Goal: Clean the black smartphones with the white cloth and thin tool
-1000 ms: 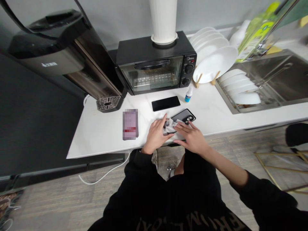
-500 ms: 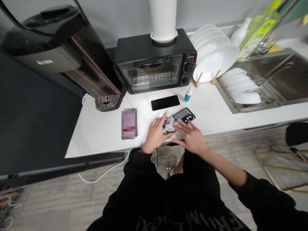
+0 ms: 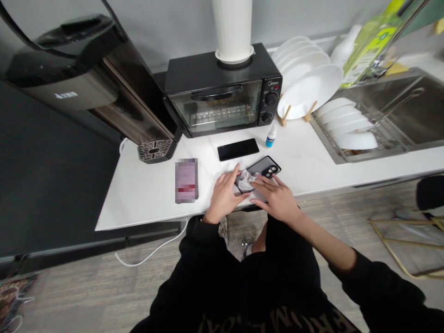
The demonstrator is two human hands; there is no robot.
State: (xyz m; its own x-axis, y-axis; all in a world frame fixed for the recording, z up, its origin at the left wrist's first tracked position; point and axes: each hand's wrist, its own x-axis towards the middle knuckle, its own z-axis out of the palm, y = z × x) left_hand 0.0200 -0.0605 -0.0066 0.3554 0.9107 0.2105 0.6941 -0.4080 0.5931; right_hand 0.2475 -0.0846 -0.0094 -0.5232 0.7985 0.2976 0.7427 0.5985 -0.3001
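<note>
At the counter's (image 3: pixel 145 194) front, the left hand (image 3: pixel 224 194) is straddling the left end of a phone case (image 3: pixel 262 165), fingers apart from thumb; crumpled cloth (image 3: pixel 246 180) is lying there; the case's length is slanting away rightward; the right hand (image 3: pixel 277 196), thumb apart, is pressing the cloth

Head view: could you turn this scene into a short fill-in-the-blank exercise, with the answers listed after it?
1. The right hand touches a crumpled wipe on the grey phone or phone case, while the ____ is on the wipe's other side.
2. The small bottle near the black phone has a mostly ____ label.
3. A tall white container stands on top of the black ____.

Missing words: left hand; blue; toaster oven.
</note>
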